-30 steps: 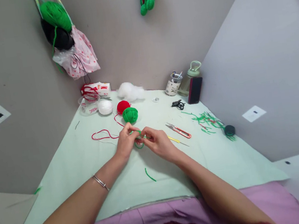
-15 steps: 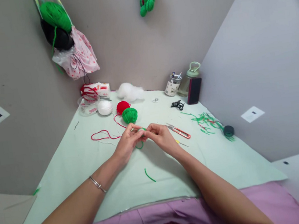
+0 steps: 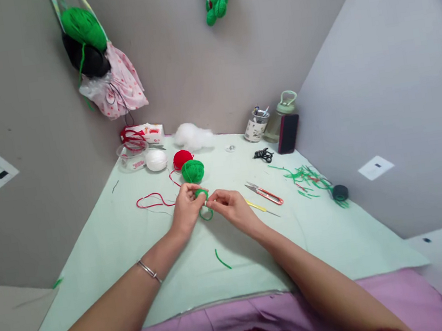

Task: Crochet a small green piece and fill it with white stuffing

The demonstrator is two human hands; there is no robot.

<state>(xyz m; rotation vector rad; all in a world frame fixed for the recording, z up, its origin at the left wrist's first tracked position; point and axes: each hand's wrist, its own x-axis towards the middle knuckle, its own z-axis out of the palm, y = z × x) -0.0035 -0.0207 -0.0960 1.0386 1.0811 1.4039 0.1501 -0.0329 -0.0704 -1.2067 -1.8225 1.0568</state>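
My left hand (image 3: 186, 211) is closed on a small green crochet piece (image 3: 201, 193), which shows between the thumb and fingers. My right hand (image 3: 231, 208) pinches just beside it; a tiny pale spot shows at its fingertips, too small to name. Below the fingertips hangs a loop of green yarn (image 3: 207, 217). A green yarn ball (image 3: 193, 171) and a red yarn ball (image 3: 182, 159) lie just beyond my hands. To the right of my right hand are a yellow-handled crochet hook (image 3: 256, 205) and orange thread snips (image 3: 265, 194).
A cut green strand (image 3: 223, 259) lies in front. Green yarn scraps (image 3: 304, 175) and a black roll (image 3: 340, 192) are at right. At the back stand a white yarn ball (image 3: 156, 160), white stuffing (image 3: 193, 136), a pen cup (image 3: 255, 126), a bottle (image 3: 275, 125) and a phone (image 3: 288, 134).
My right fingertips have drawn slightly apart from my left hand and lower, baring more of the green piece. More of the crochet hook shows. The view has shifted slightly.
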